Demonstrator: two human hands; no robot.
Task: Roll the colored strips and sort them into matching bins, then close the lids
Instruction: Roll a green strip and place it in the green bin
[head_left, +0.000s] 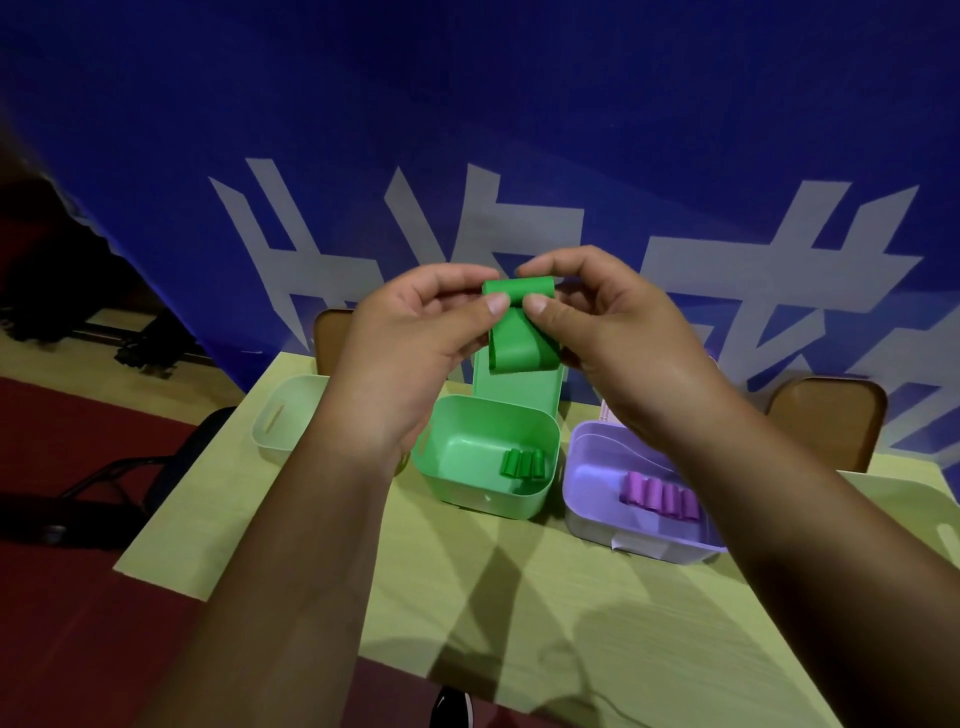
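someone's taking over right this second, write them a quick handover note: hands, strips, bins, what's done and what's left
Left hand and right hand: both pinch the rolled top end of a green strip, held in the air above the green bin. The rest of the strip hangs loose.
Done: three green rolls lie in the green bin and a row of purple rolls lies in the purple bin.
Left: finish this roll, drop it in the green bin, close the lids. The green lid stands open behind its bin.
A pale bin sits at the left; its contents are not visible.
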